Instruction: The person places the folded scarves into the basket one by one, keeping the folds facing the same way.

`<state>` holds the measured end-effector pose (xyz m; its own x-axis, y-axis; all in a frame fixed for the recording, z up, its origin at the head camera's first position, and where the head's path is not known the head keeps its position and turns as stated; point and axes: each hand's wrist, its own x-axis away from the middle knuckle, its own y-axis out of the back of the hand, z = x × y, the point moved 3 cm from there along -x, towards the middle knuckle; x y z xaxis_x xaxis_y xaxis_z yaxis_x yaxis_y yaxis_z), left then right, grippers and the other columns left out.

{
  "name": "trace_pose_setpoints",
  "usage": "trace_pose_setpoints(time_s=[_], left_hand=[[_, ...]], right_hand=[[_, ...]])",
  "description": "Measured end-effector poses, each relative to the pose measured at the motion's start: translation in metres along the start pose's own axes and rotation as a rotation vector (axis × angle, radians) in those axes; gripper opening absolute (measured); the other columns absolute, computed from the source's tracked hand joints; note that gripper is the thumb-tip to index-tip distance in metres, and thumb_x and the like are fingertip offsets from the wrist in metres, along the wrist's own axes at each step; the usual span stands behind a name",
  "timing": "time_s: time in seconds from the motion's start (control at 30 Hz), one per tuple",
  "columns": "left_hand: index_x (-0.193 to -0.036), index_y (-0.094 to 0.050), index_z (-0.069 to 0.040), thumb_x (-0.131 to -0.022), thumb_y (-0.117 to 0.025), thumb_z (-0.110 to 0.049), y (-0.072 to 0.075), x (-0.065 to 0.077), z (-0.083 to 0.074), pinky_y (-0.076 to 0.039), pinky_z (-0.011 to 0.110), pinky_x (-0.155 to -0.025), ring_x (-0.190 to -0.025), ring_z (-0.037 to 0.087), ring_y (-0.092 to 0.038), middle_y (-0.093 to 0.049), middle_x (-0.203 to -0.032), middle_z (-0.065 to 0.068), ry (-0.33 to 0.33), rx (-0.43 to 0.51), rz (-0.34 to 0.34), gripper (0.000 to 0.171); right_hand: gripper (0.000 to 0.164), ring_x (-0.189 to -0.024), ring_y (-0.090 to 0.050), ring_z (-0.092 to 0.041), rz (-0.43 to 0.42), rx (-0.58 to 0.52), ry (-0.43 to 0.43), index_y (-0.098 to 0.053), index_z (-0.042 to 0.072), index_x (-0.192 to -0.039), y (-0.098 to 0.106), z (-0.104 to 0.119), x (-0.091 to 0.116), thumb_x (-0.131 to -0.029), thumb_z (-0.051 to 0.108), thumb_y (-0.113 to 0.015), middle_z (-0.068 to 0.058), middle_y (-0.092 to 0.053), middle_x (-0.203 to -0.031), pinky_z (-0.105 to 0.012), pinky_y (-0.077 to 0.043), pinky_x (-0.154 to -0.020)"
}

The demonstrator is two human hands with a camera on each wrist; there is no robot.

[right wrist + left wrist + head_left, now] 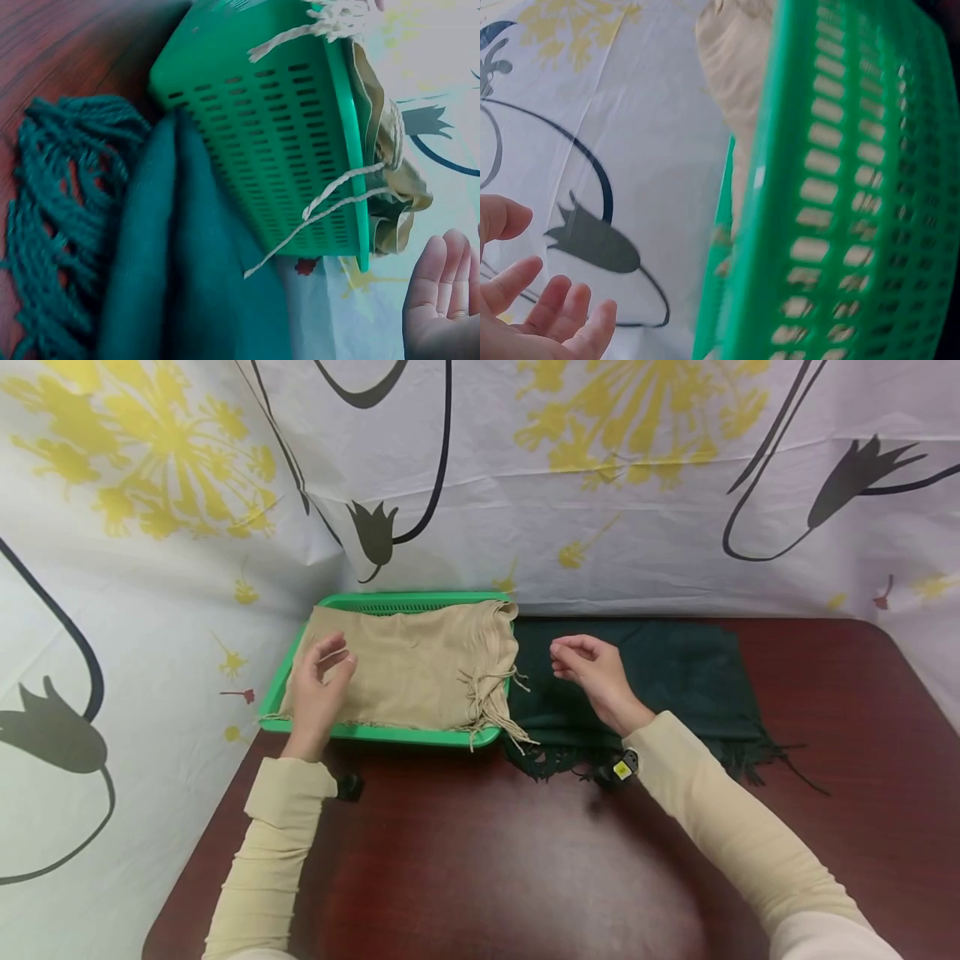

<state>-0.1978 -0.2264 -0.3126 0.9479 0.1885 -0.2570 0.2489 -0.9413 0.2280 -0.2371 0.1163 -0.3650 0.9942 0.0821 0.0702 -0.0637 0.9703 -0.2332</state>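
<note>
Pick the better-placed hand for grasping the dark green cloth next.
Right hand, probably: it is empty and nearer the dark green cloth, while the left hand is across by the green basket and beige cloth.

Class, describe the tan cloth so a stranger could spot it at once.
On the reddish-brown table sits a green basket. Folded across its top lies the tan cloth, fringe spilling over the right side. Its pale colour separates it from the dark green cloth alongside.
</note>
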Motion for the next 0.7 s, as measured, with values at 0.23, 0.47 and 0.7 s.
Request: trace_pose_setpoints(time_s=[0.23, 0.47, 0.7], left_hand=[[-0.122, -0.045, 0.001, -0.088, -0.054, -0.012, -0.021, 0.011, 0.004, -0.042, 0.025, -0.085, -0.11, 0.021, -0.045, -0.047, -0.118, 0.006, -0.004, 0.079, 0.071, 0.038], [-0.118, -0.048, 0.004, -0.087, -0.054, -0.006, -0.036, 0.019, 0.001, -0.046, 0.026, -0.081, -0.105, 0.019, -0.048, -0.049, -0.115, 0.008, -0.019, 0.173, 0.112, 0.033], [-0.117, -0.046, 0.008, -0.088, -0.053, -0.005, -0.047, 0.021, 0.0, -0.047, 0.027, -0.078, -0.1, 0.018, -0.05, -0.05, -0.112, 0.007, -0.035, 0.283, 0.095, 0.033]], right_hand=[[0.032, -0.069, -0.059, -0.012, 0.024, 0.026, 0.009, -0.055, -0.006, -0.102, 0.011, 0.001, 0.007, -0.082, 0.017, -0.063, 0.0, -0.063, -0.079, -0.025, -0.05, -0.068], [0.022, -0.071, -0.059, -0.014, 0.039, 0.042, 0.031, -0.06, 0.001, -0.097, 0.022, -0.001, 0.015, -0.082, 0.017, -0.064, 0.0, -0.064, -0.08, -0.024, -0.05, -0.067], [0.015, -0.072, -0.059, -0.015, 0.024, 0.055, 0.041, -0.061, 0.006, -0.093, 0.039, -0.001, 0.02, -0.083, 0.016, -0.062, -0.001, -0.063, -0.08, -0.025, -0.05, -0.067]])
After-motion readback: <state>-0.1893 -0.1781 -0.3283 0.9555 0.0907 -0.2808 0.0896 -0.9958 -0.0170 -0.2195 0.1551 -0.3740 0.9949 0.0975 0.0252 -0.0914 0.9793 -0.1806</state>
